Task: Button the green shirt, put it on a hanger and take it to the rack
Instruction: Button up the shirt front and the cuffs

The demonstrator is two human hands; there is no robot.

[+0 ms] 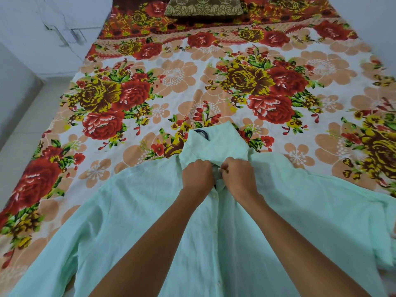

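1. Floral bedsheet (214, 86) in red, yellow and peach covers the bed, which fills most of the view; a brown patterned pillow (203, 6) lies at the far end.
2. White cupboard doors (53, 28) stand to the left of the bed, above a pale floor (19, 133).
3. The green shirt (132, 221) lies flat on the near part of the bed, front side up, collar pointing away from the person and sleeves spread out to both sides.
4. A dark ring-shaped object (201, 132), partly hidden, shows inside the collar opening; what it is cannot be told.
5. The left hand (198, 175) rests at the neck of the shirt, its fingers curled closed on the fabric just below the collar.
6. The right hand (239, 175) sits just beside it, touching it, with fingers pinched tight on the opposite edge of the placket.
7. One white button (213, 196) shows just below the two hands on the shirt's centre line, and the placket beneath it lies closed.
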